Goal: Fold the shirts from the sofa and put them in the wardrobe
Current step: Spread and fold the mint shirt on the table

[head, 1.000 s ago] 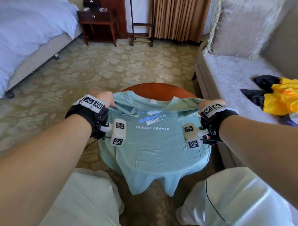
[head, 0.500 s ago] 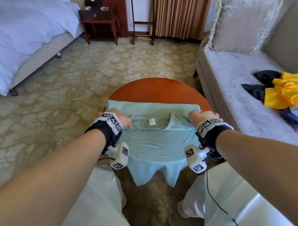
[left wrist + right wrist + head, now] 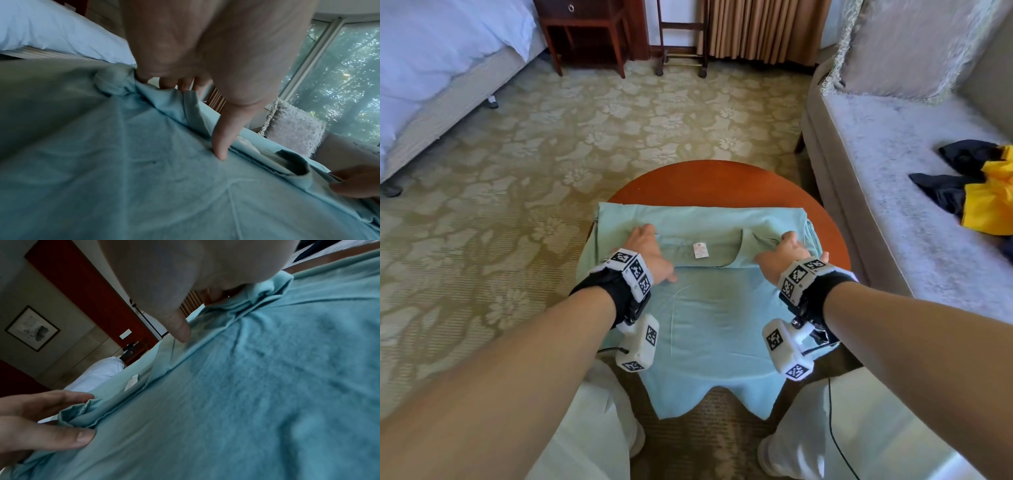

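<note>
A pale teal shirt [image 3: 715, 308] lies on the round wooden table [image 3: 722, 181]. Its top part is folded back toward me, the neck label [image 3: 700, 249] faces up, and the hem hangs over the near edge. My left hand [image 3: 650, 250] pinches the bunched left corner of the fold, and its thumb [image 3: 224, 138] presses down on the cloth [image 3: 144, 162]. My right hand [image 3: 787, 253] grips the bunched right corner [image 3: 265, 293]. A yellow shirt [image 3: 989, 202] and a dark garment [image 3: 945, 185] lie crumpled on the sofa [image 3: 887, 164] to the right.
A fringed cushion [image 3: 907, 44] leans on the sofa back. A bed [image 3: 431, 68] stands at the far left, with a dark nightstand [image 3: 585, 27] and a wooden rack [image 3: 681, 44] by the curtain. Patterned carpet lies between them. My knees in white trousers flank the table's near side.
A second ago both hands held the shirt's shoulders up with the print facing me. They brought the top down toward me into a fold and now hold its two corners.
</note>
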`<state>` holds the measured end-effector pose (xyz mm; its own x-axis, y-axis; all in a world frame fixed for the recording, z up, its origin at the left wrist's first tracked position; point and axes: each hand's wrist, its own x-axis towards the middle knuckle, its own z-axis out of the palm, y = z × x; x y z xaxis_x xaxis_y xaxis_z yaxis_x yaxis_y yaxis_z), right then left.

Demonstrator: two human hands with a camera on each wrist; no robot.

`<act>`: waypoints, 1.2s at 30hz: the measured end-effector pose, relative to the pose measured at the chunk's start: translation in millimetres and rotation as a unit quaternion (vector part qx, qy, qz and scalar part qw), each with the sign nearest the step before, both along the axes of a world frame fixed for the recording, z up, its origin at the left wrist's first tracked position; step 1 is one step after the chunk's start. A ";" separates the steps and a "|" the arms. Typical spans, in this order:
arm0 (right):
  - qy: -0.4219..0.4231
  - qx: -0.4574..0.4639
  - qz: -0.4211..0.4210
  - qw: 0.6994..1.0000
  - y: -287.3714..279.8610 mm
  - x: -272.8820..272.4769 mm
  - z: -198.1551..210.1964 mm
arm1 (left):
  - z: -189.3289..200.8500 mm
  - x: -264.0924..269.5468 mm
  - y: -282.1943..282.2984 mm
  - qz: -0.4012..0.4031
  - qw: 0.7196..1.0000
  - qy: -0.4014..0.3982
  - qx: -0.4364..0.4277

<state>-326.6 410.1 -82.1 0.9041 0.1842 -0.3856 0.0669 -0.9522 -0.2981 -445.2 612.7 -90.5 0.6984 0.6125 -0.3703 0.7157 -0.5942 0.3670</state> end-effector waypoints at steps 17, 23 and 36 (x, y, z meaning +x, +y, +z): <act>-0.043 -0.051 0.046 0.997 34.0 24.5 27.4 | 7.9 27.0 31.7 0.049 0.989 -0.142 -0.013; -0.050 0.052 0.022 0.997 13.7 -0.5 44.0 | 30.6 4.0 24.7 0.029 0.988 -0.152 0.013; -0.032 -0.044 0.116 0.992 -5.7 -22.5 41.7 | 43.6 -26.9 4.3 0.020 0.999 -0.050 0.008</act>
<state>-349.1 404.4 -40.5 0.8649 0.3581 -0.3517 0.3033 -0.9312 -0.2023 -472.0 617.0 -46.8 0.7066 0.6453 -0.2904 0.6989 -0.5722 0.4290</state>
